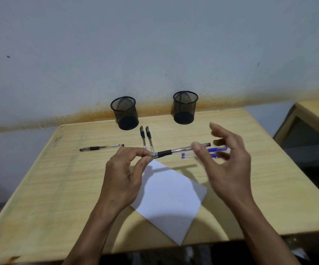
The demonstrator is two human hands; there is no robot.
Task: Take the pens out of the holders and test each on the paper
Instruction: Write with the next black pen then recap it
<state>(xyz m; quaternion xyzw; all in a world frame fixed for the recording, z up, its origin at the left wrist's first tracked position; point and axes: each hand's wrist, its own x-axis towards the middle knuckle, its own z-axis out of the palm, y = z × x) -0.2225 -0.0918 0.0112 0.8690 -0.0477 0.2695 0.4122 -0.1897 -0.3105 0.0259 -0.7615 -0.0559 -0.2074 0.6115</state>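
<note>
above the paper [169,199], a black pen [177,150] is pinched at its tip end by the left hand [124,180]. the right hand [229,165] is spread wide with nothing held, its thumb close by the pen's clear barrel; it is blurry, so a touch cannot be told. both mesh holders [124,113] [185,107] look empty at the back of the table [260,188]. two black pens [146,138] lie near the left holder, another black pen [101,147] lies off to the left, and two blue pens [215,152] lie behind the right hand. the held pen could be dropped, since only a small pinch is kept on it. the blue pens could be knocked and rolled away by the open hand. tested and untested pens could be mixed up.
</note>
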